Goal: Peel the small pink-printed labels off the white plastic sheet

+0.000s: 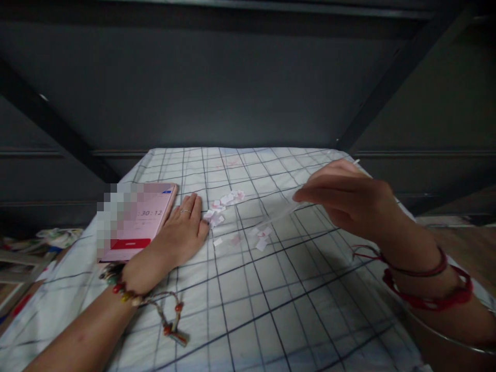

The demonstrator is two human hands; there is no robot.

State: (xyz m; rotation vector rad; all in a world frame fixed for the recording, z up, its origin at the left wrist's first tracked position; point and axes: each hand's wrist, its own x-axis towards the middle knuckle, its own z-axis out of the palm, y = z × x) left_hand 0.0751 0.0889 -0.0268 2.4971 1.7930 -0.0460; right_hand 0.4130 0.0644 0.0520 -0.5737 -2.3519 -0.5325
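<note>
My left hand (182, 227) lies flat on the checked cloth, fingers stretched out, with a ring on one finger. It sits between a phone (158, 206) and a loose row of small white paper pieces (225, 202) with faint reddish marks. My right hand (344, 199) is raised at the right, thumb and fingers pinched on the end of a clear plastic bag (281, 211). The bag slants down and left to the cloth. A few more paper pieces (263, 238) show at its lower end; whether all of them are inside the bag I cannot tell.
A white cloth with dark grid lines (248, 305) covers the surface. Behind it stands a dark panel (225, 88) with slanted bars on both sides. Assorted items lie on a lower shelf (23, 258) at the left; brown flooring (465, 248) shows at the right.
</note>
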